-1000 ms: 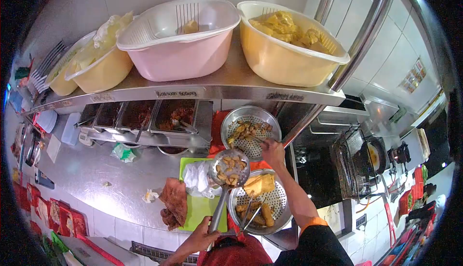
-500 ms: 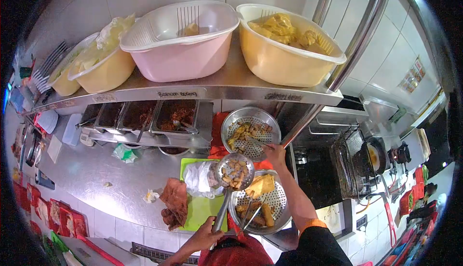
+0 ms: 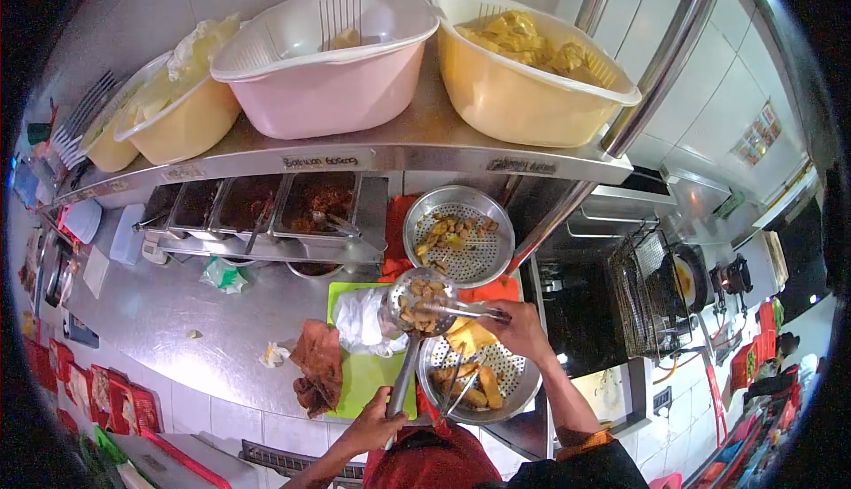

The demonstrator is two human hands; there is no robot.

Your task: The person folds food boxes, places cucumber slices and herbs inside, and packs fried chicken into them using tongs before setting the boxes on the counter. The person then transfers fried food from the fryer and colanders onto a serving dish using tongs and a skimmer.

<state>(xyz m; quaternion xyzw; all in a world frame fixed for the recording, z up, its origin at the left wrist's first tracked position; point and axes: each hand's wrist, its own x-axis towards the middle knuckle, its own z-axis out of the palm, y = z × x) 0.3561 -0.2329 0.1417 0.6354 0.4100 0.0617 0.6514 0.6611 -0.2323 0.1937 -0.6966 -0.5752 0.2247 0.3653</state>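
Observation:
My left hand (image 3: 370, 424) is closed round the handle of a perforated ladle (image 3: 403, 383), whose bowl holds small brown pieces of food (image 3: 417, 301). My right hand (image 3: 520, 329) grips metal tongs (image 3: 470, 310), their tips over the ladle bowl at the food. Behind the ladle, an upper perforated bowl (image 3: 483, 263) holds yellow and brown pieces. A lower perforated bowl (image 3: 523, 391) stands just below my right hand, with a yellow folded piece (image 3: 472, 336), browned pieces (image 3: 489, 386) and a second pair of tongs (image 3: 462, 391) in it.
A green board (image 3: 359, 387) carries a white cloth (image 3: 359, 322); a brown cloth (image 3: 317, 358) lies at its left edge. Trays of dark red food (image 3: 317, 205) stand behind. Overhead, a steel shelf (image 3: 417, 157) bears a pink basket (image 3: 332, 99) and yellow ones. Fryer baskets (image 3: 647, 298) are at right.
My right hand with the tongs has moved from the upper bowl down to the ladle. The ladle has shifted slightly, its bowl still holding brown pieces.

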